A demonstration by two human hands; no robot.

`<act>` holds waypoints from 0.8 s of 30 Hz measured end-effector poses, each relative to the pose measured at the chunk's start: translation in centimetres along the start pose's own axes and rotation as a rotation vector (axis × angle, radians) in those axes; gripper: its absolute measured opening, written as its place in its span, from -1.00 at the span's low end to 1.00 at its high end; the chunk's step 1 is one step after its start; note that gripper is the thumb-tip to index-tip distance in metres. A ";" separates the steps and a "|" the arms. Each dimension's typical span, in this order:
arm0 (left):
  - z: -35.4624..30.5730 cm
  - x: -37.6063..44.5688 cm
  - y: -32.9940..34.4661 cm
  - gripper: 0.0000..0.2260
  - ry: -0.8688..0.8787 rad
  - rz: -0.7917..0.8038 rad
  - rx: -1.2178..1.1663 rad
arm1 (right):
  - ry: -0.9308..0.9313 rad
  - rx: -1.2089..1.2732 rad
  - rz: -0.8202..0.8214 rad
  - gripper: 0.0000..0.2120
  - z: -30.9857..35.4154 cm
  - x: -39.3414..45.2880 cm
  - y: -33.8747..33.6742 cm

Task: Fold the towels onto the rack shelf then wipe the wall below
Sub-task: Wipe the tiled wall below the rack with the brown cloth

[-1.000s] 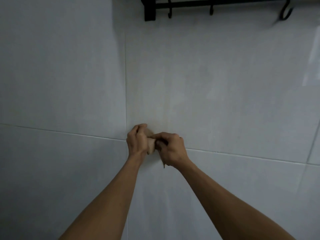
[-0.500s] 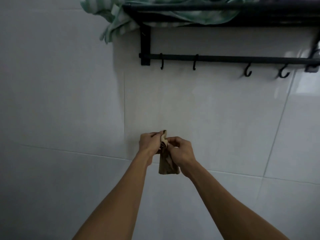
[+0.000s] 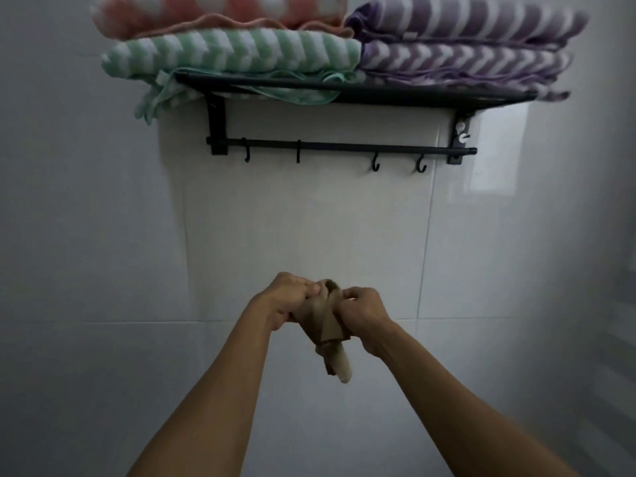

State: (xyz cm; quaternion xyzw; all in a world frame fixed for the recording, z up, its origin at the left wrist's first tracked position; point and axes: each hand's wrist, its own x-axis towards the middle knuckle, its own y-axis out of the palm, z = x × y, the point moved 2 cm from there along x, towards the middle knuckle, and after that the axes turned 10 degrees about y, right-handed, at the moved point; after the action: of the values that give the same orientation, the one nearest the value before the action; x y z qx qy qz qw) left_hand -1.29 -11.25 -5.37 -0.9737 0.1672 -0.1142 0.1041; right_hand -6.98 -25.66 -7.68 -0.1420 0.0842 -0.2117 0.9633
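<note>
- Folding looks done: four folded towels sit on the black metal rack shelf (image 3: 354,87) — a coral-and-white towel (image 3: 220,15) stacked on a mint-and-white zigzag towel (image 3: 234,51) on the left, and two purple-and-white zigzag towels (image 3: 464,39) stacked on the right.
- One loose end: a mint edge hangs off the shelf's front left corner, so that fold isn't fully tidy.
- The hook rail (image 3: 340,148) under the shelf is bare; nothing hangs from its four hooks.
- We hold a small crumpled tan cloth (image 3: 328,321) in front of the white tiled wall (image 3: 309,228), well below the rail, near the horizontal grout line.
- Our left hand (image 3: 292,299) has its fingers curled around the cloth's upper left part; our right hand (image 3: 361,309) pinches it from the right. A twisted tail hangs down between our wrists.
- The cloth is bunched between both hands, not flat on the tile. We can't tell whether it touches the wall.
- Our read: we're in the wipe phase, regripping or refolding the cloth. We can't judge wall coverage from here; no streaks or wet marks are clear in the dim light.
</note>
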 end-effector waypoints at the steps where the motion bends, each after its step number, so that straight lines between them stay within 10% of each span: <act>1: -0.5 -0.4 1.2 -0.88 0.009 0.026 0.035 | -0.002 -0.022 -0.035 -0.83 -0.4 -1.0 -1.6; 24: -9.0 -18.9 25.9 -0.85 0.414 0.477 0.024 | -0.023 -0.161 -0.605 -0.88 -11.6 -25.9 -28.2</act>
State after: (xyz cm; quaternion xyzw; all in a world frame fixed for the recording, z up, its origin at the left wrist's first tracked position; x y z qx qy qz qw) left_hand -28.73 -30.00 -6.55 -0.8617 0.4074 -0.2845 0.1031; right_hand -43.59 -41.77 -7.24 -0.2390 0.0437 -0.4798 0.8431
